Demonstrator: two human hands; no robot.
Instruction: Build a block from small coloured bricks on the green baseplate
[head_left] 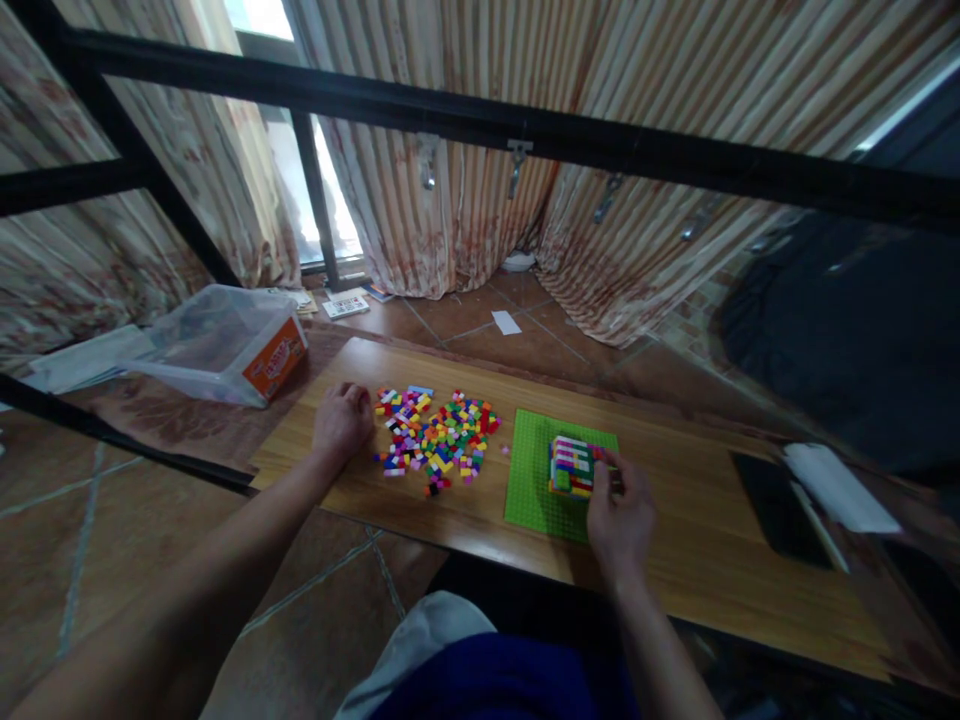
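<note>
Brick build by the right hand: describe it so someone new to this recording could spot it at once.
On the long wooden table, find the green studded baseplate. The brick build sits on it, the right hand at its right side. Unlike the loose bricks spread to the left, its pieces form one compact, striped, multicoloured block.

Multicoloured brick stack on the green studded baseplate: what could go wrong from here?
1. The right hand is at the multicoloured brick stack; a sideways push might loosen bricks.
2. The left hand is beside the loose multicoloured brick pile; a sweep could scatter bricks off the wooden tabletop.
3. A stray small pink brick lies beside the green studded baseplate and may be overlooked.
</note>
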